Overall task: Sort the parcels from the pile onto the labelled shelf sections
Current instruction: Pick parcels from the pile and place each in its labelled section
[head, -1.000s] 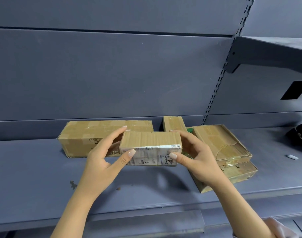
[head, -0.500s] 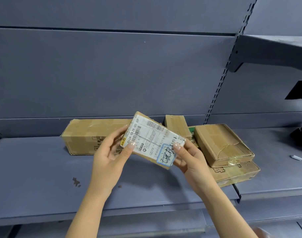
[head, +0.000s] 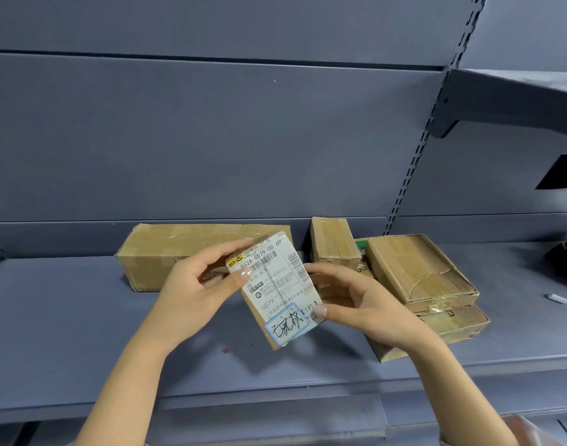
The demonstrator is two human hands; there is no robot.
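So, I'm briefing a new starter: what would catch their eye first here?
First, the small labelled parcel, held tilted above the grey shelf by the left hand at its upper corner and the right hand at its lower right edge, white label with a blue stamp facing the camera. Behind it a long carton lies along the back of the shelf, with stacked flat boxes to the right.

Grey back panel (head: 211,140) with horizontal seams, slotted upright (head: 415,156) along its right side, dark bracket (head: 449,123) beside the upright, black rectangular patch (head: 560,172) far right, small white piece (head: 557,298) below it, black item (head: 565,257) cut off at the right edge.
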